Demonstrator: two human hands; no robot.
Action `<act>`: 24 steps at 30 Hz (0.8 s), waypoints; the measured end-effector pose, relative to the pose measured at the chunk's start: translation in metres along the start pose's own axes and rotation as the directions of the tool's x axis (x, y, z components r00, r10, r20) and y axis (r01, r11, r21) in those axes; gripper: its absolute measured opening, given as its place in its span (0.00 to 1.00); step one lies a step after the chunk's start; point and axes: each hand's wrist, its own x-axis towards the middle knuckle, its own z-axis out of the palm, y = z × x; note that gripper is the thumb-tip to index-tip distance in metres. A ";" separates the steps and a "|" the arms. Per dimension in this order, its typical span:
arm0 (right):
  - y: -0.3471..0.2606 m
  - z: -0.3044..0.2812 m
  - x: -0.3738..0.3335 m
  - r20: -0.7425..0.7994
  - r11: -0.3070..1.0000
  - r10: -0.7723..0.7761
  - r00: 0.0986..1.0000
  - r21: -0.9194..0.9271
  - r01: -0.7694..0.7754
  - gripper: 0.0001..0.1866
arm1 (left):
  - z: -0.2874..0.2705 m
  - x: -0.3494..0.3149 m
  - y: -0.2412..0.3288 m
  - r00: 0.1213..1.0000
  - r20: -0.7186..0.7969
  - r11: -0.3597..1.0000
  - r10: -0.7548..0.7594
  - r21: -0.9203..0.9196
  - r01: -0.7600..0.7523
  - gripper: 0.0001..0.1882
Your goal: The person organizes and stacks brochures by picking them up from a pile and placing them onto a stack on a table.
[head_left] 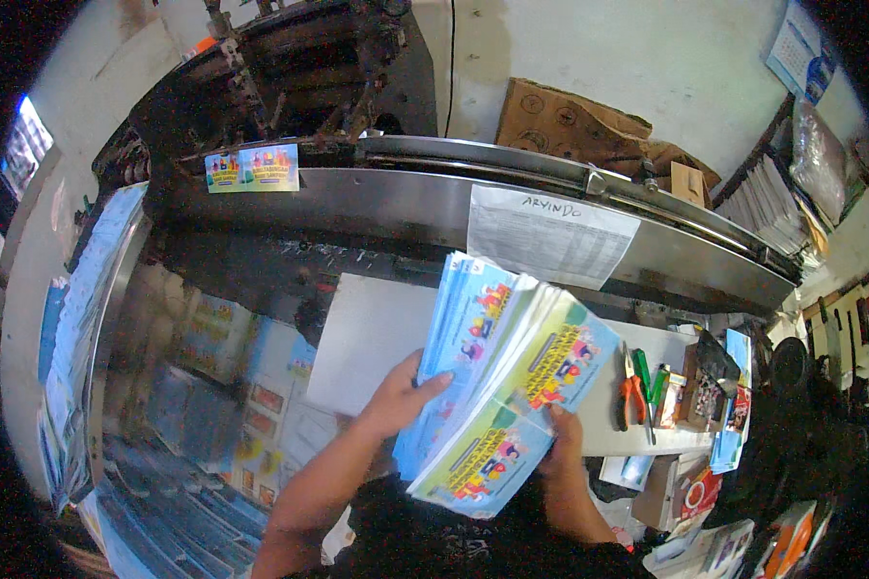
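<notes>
A thick stack of printed sheets (488, 454), blue, green and yellow with cartoon figures, is held up in front of my body. Around its left edge is my left hand (403, 396), with the thumb lying over the blue sheets. At the lower right edge, my right hand (564, 444) grips the stack, thumb on the top face and the other fingers hidden beneath. The stack is tilted and parted along the middle, so white paper edges show between a left and a right portion. Below the hands is dark clothing.
Orange-handled pliers (632, 400) and a green-handled screwdriver (642, 372) lie on the white surface at right, beside a small open box (702, 386). A metal machine rail (386, 193) with a taped paper sheet (550, 236) crosses behind. Blue paper piles (77, 338) stand at far left.
</notes>
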 end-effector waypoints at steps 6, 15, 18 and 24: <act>-0.066 -0.162 -0.139 0.124 0.930 -0.356 0.926 -0.052 0.364 0.30 | 0.095 -0.132 0.026 0.981 -0.012 0.958 0.192 0.220 -0.185 0.24; -0.110 -0.074 -0.180 0.844 -0.260 0.417 0.336 -0.243 0.934 0.30 | 0.137 -0.124 0.076 0.958 0.285 0.156 0.033 0.945 -0.287 0.28; -0.080 -0.039 -0.171 0.765 -0.346 0.517 0.384 -0.224 0.911 0.28 | 0.150 -0.115 0.055 0.925 0.374 0.068 -0.059 0.926 -0.371 0.31; -0.045 -0.041 -0.145 0.954 -0.483 0.114 0.276 -0.190 0.855 0.35 | 0.145 -0.120 0.049 0.934 0.338 0.117 0.117 0.929 -0.351 0.35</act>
